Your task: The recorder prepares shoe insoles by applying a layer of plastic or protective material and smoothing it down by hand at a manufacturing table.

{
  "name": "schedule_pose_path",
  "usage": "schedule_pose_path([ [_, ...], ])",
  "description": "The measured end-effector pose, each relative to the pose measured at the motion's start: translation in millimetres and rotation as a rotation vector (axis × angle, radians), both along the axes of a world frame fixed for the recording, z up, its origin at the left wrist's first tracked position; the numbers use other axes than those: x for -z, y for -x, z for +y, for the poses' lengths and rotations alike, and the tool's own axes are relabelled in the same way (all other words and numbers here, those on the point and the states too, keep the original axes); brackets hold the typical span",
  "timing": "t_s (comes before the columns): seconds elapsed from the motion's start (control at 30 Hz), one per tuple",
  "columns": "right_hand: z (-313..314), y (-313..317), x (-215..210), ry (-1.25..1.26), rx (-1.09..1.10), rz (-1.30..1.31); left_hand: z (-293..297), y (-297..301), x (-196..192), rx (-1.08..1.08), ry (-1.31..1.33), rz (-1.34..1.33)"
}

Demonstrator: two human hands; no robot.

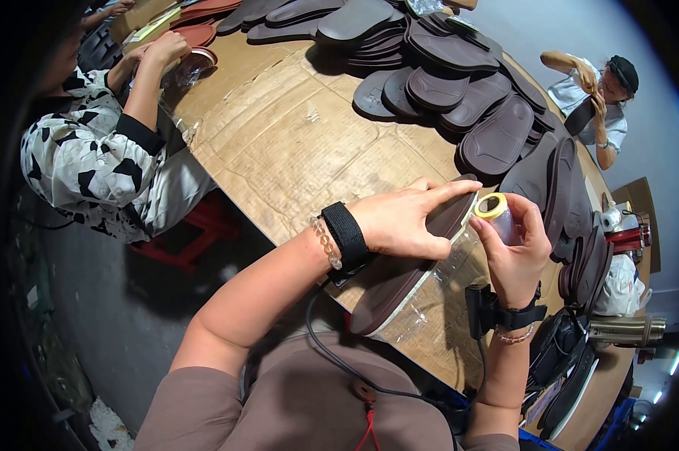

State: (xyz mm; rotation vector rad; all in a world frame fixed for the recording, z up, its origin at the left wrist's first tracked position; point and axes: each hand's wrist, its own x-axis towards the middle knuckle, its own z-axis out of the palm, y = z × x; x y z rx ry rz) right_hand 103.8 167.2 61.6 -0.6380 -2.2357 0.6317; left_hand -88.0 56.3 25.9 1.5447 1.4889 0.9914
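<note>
My left hand (400,218) grips a dark brown shoe sole (384,297) from above, thumb on the near side and forefinger stretched toward its far end. The sole is tilted on edge near the table's front, a pale strip along its right edge. In my right hand (521,252) is a roll of clear film (505,225) with a yellow rim round its core. Thumb and fingers wrap the roll, close beside the sole's far end. Shiny clear film shows between the sole and my right wrist.
Several dark soles (497,143) are piled at the far right of the cardboard-covered table (294,143). Co-workers sit at left (91,158) and stand at far right (591,105). A steel flask (625,331) lies at right, near a white plastic bag (619,289). A red stool (197,233) stands at left.
</note>
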Motion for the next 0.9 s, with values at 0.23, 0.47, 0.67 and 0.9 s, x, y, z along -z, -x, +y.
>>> schedule_pose_path([
  [0.23,-3.2,4.2,0.1,-0.049,0.029,-0.014,1.3,0.0,2.8,-0.003,-0.023,0.003],
  [0.47,-4.2,5.7,1.9,-0.085,0.043,-0.022,0.2,-0.3,0.8,-0.005,-0.012,-0.005],
  [0.67,-4.5,5.6,3.1,-0.089,0.05,-0.024,0.4,-1.3,1.3,-0.016,-0.036,0.005],
  [0.9,-5.4,4.7,3.9,-0.05,0.05,-0.031,12.2,0.4,-5.9,-0.054,-0.002,0.037],
])
